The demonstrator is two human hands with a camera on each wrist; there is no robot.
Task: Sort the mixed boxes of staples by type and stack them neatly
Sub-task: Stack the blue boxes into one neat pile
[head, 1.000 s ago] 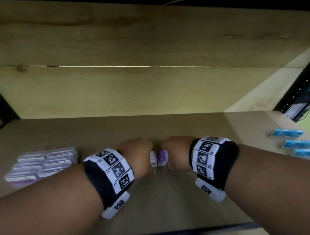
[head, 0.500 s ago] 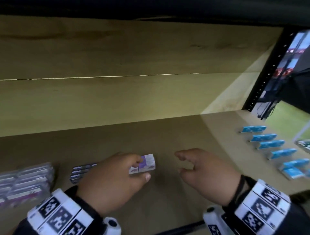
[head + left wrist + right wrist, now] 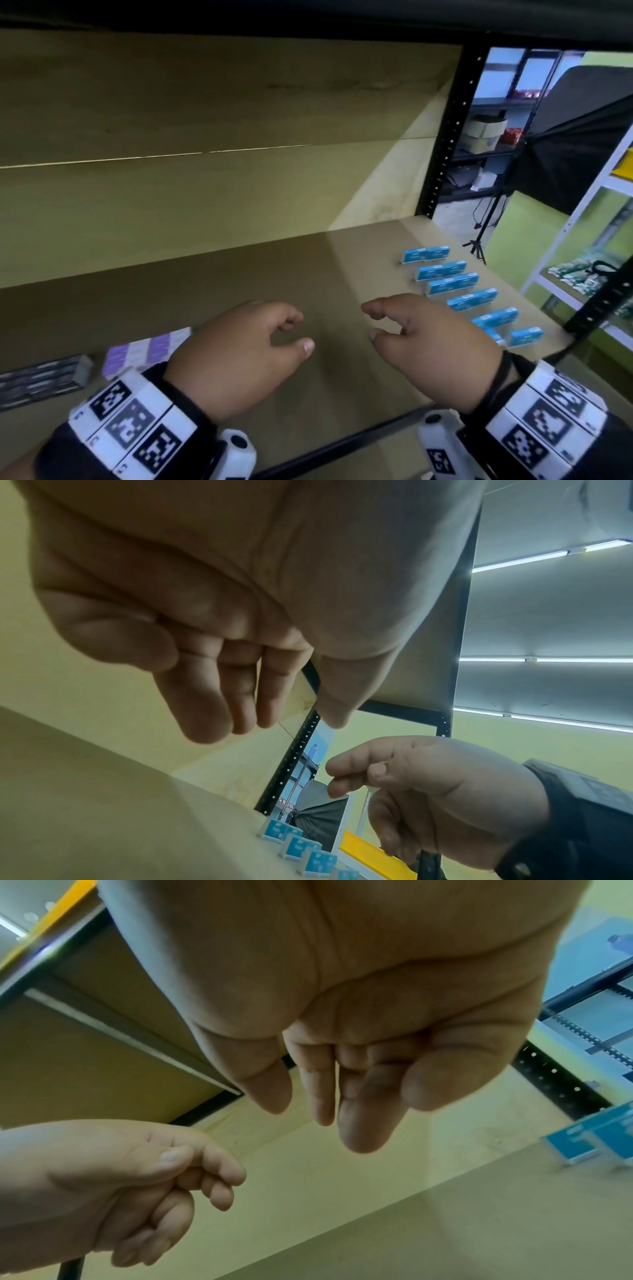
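Both hands are held above the shelf [image 3: 239, 274], side by side and apart. The left hand [image 3: 236, 356] is empty, fingers loosely curled. The right hand [image 3: 435, 346] is likewise loose and empty. Blue boxes [image 3: 452, 284] are ranged at the right; purple boxes [image 3: 147, 349] and dark boxes [image 3: 41, 377] are seen at the left.

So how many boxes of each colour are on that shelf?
Blue boxes: 7, one half hidden behind the right hand.
Purple-and-white boxes: 1 block, too blurred to count singly.
Dark boxes: 1 stack, likewise.
Total: 7 countable boxes plus 2 uncounted groups.
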